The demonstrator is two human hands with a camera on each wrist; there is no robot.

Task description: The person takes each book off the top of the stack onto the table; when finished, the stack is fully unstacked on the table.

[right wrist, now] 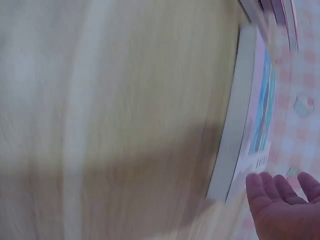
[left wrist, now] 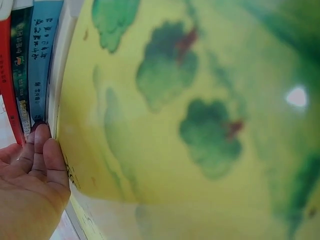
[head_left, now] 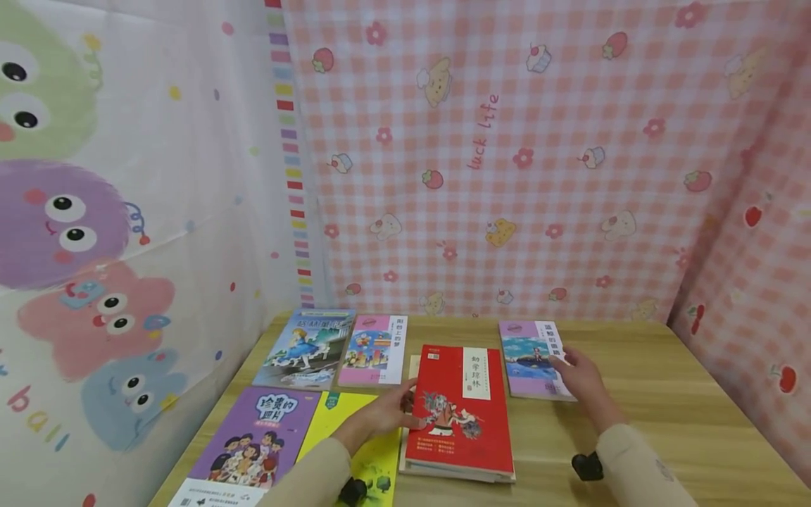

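Observation:
A stack of books topped by a red book (head_left: 462,415) lies in the middle of the table. My left hand (head_left: 383,412) touches its left side, thumb beside the red cover; in the left wrist view the fingers (left wrist: 42,150) rest against the spines, among them a blue spine (left wrist: 42,60) and a dark green spine (left wrist: 21,65). To the right, a pink-purple book (head_left: 529,359) with a sea picture lies flat. My right hand (head_left: 583,384) is over its right edge, and the right wrist view has the fingers (right wrist: 275,187) extended near its cover.
Left of the stack lie a yellow book (head_left: 380,461), a purple book (head_left: 260,429) and a white book (head_left: 212,493). Behind them are a blue book (head_left: 307,348) and another pink book (head_left: 374,350). A checked pink curtain (head_left: 507,176) hangs behind the wooden table (head_left: 684,401).

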